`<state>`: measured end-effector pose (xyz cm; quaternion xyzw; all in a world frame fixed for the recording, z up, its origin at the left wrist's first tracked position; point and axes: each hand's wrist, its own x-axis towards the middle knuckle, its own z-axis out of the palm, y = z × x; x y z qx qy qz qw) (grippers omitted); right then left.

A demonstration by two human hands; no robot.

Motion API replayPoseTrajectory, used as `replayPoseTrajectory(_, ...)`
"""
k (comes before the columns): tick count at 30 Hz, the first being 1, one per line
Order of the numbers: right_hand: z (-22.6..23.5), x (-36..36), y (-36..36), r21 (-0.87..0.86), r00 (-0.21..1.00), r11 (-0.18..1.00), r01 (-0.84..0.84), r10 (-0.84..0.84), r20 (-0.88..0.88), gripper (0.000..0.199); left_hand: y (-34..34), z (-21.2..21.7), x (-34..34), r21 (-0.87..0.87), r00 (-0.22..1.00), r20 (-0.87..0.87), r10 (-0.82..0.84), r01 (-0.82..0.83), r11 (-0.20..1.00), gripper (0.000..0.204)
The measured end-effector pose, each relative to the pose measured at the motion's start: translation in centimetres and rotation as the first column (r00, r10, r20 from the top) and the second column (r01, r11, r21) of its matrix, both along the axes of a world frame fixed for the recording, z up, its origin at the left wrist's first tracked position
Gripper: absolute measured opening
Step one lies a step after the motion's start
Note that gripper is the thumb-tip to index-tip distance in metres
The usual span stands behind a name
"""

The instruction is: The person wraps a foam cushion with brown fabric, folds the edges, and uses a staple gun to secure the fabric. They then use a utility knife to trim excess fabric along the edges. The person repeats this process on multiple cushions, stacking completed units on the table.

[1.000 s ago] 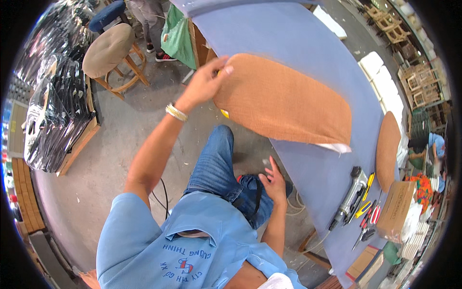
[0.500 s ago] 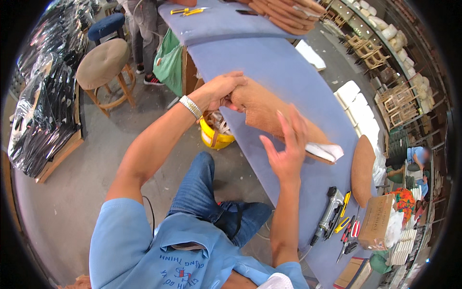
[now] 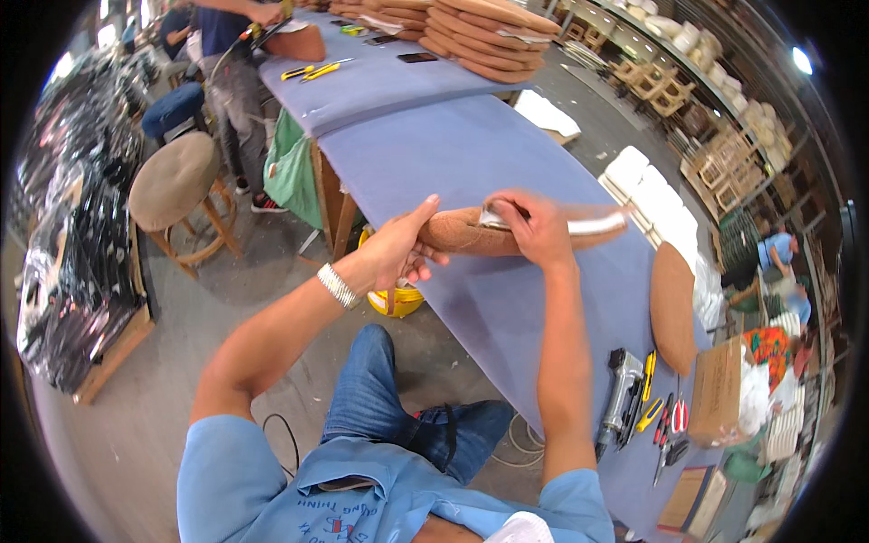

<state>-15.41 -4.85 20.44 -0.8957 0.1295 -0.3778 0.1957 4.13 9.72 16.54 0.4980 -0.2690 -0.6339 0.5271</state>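
A long workbench covered in blue-grey cloth (image 3: 471, 154) runs across the scene, and everything here is placed against it. Along its left edge, on the concrete floor, stand a round padded stool with wooden legs (image 3: 176, 181) and, farther up, a blue stool (image 3: 172, 107), with a green cloth (image 3: 291, 172) hanging off the bench side and a heap of black plastic-wrapped bundles (image 3: 63, 244) well out to the left. At the far end of the bench lies a stack of tan seat pads (image 3: 480, 32), and another person (image 3: 222, 41) works there beside yellow tools. Above the middle of the bench the tan upholstered seat cushion (image 3: 471, 231) is held edge-on, tilted up off the cloth. The left hand (image 3: 398, 249) grips its near-left end, thumb on top and fingers curled underneath. The right hand (image 3: 539, 226) is closed over the cushion's upper edge, fingers pinching the pale fabric lining (image 3: 593, 222) there. Another tan oval pad (image 3: 674, 308) lies flat at the bench's right side. Under the bench edge, just below the left hand, sits a yellow bucket (image 3: 403, 299). On the near end of the bench lie a grey staple gun (image 3: 620, 389) and, just right of it, yellow-handled tools and red-handled pliers (image 3: 670, 421).
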Motion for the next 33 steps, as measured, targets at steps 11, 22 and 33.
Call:
replayPoseTrajectory(11, -1.2, 3.5, -1.8, -0.013, 0.999, 0.999, -0.041, 0.040, -0.020, 0.051, 3.5, -1.6, -0.4, -0.717, 0.269, 0.697, 0.665, 0.288, 0.635, 0.046)
replayPoseTrajectory(22, -5.0, -21.7, -2.6, 0.302, 0.741, 0.707, 0.640, -0.672, 0.002, 0.026, 0.0, -2.8, 2.7, -0.626, 0.332, 0.764, 0.553, 0.177, 0.759, 0.034)
replayPoseTrajectory(33, -15.4, -46.6, -5.2, 0.055, 0.131, 0.122, 0.991, -0.804, -0.580, 0.044, -0.7, -1.5, -2.7, -0.663, 0.283, 0.739, 0.611, 0.469, 0.584, 0.064)
